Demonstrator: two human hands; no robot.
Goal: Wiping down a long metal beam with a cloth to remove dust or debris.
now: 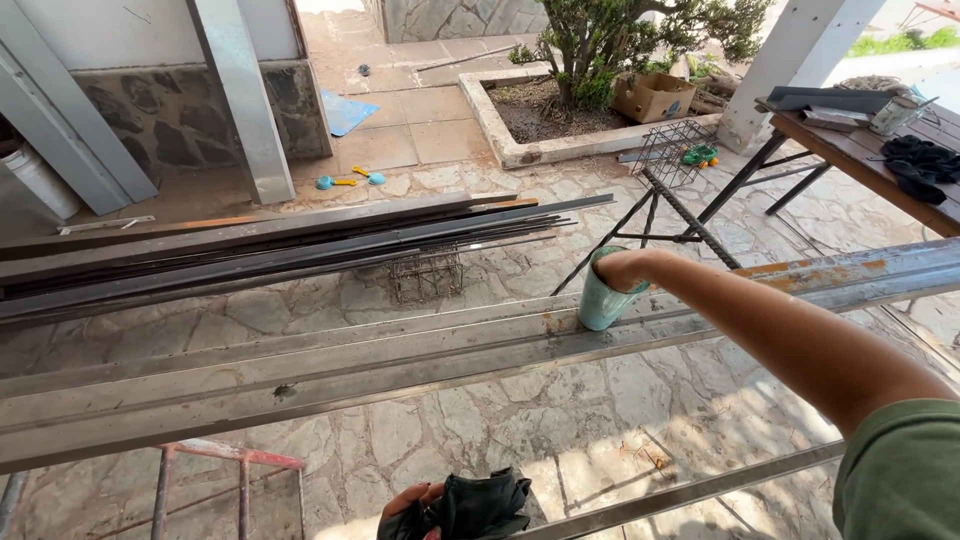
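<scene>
1. The right hand (622, 268) reached out from the 4 o'clock corner on a bare forearm with a green sleeve; the hand was dipped into the mouth of a pale green cup (603, 300). How the fingers stood inside the cup could not be told.
2. The pale green cup stood upright just right of the view's centre, resting on the long metal channel (330, 370), a grey length with rust patches that crossed the view from 8 o'clock to 3 o'clock.
3. The left hand (408, 503) sat at the bottom edge, at 6 o'clock, fingers closed around a bunched dark cloth (478, 508).
4. A thinner steel bar (690, 490) ran at 5 o'clock, below the channel and roughly parallel to it.
5. A bundle of dark steel bars (270, 250) lay beyond the channel, stretching from 9 o'clock toward the centre, with a small wire cage (427, 275) beneath its tip.
6. At 2 o'clock stood a wooden table (860, 160) on black metal legs, with dark gloves (922, 160) on top.
7. At 12 o'clock a stone planter (500, 130) held a bush (620, 35) and a cardboard box (652, 97).
8. A red metal frame (235, 470) showed at 7 o'clock over the stone paving (480, 430).
</scene>
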